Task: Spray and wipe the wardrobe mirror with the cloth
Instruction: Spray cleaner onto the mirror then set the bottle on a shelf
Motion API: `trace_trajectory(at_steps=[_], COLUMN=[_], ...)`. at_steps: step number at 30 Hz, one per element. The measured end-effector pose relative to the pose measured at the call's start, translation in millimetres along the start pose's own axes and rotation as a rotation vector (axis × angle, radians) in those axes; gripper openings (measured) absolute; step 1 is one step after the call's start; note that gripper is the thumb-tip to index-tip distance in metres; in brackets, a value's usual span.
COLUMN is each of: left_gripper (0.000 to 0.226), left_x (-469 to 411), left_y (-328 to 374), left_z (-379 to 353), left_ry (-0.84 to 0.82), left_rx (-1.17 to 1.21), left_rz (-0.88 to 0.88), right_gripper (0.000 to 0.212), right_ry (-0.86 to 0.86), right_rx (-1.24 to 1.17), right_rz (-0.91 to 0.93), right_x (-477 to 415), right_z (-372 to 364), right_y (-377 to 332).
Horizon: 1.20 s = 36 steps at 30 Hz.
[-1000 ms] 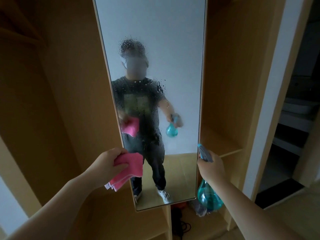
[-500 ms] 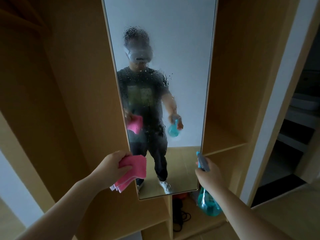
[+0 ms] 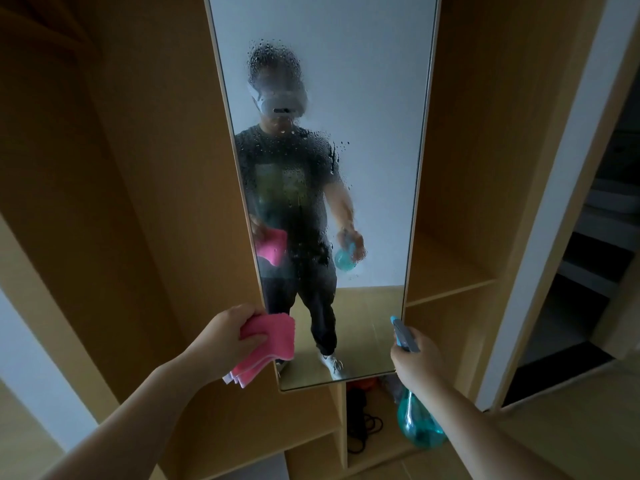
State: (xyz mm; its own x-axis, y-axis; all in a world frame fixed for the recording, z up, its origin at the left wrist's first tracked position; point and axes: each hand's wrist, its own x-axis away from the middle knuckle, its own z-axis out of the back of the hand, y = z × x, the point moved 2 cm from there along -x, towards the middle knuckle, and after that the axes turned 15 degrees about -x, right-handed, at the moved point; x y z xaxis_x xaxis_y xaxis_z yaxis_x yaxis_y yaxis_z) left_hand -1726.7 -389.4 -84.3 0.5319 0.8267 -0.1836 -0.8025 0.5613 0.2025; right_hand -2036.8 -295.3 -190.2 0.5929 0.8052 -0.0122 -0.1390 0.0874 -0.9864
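A tall wardrobe mirror [image 3: 374, 98] fills the middle of the view, its middle part beaded with spray droplets. My left hand [image 3: 225, 337] grips a folded pink cloth [image 3: 270, 344] in front of the mirror's lower left corner; I cannot tell if it touches the glass. My right hand [image 3: 417, 358] holds a teal spray bottle [image 3: 417, 426] by its neck, nozzle pointing up toward the mirror's lower right edge. The mirror reflects a person holding both items.
Wooden wardrobe panels [image 3: 114, 188] flank the mirror. An open shelf [image 3: 450, 289] sits at the right. Below the mirror a low compartment holds black cables [image 3: 363, 427] and an orange item. A white door frame [image 3: 554, 220] and a dark doorway lie at the far right.
The view has drifted, so the mirror sits a little further right and lower. Both hands keep their hold, and the cloth sits slightly closer to the mirror's lower left corner.
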Motion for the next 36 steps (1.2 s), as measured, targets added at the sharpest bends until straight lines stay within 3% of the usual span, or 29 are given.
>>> trace_trajectory(at_steps=[6,14,32,36], left_gripper=[0.023,0.030,0.019,0.020], left_x=[-2,5,34,37], left_y=[-5,-14,-45,-49], left_z=[-6,-10,-1,-1], left_ry=[-0.001,0.004,0.021,0.018], left_rx=[0.010,0.016,0.062,0.053], left_rz=[0.008,0.013,0.120,0.113], right_gripper=[0.016,0.025,0.021,0.030], right_ry=[-0.004,-0.131,-0.233,-0.216], right_rx=[0.044,0.022,0.059,0.144], right_rz=[0.009,0.001,0.187,0.256], right_x=[5,13,24,27], right_z=[-2,-16,-78,-83], right_y=[3,2,-13,-16])
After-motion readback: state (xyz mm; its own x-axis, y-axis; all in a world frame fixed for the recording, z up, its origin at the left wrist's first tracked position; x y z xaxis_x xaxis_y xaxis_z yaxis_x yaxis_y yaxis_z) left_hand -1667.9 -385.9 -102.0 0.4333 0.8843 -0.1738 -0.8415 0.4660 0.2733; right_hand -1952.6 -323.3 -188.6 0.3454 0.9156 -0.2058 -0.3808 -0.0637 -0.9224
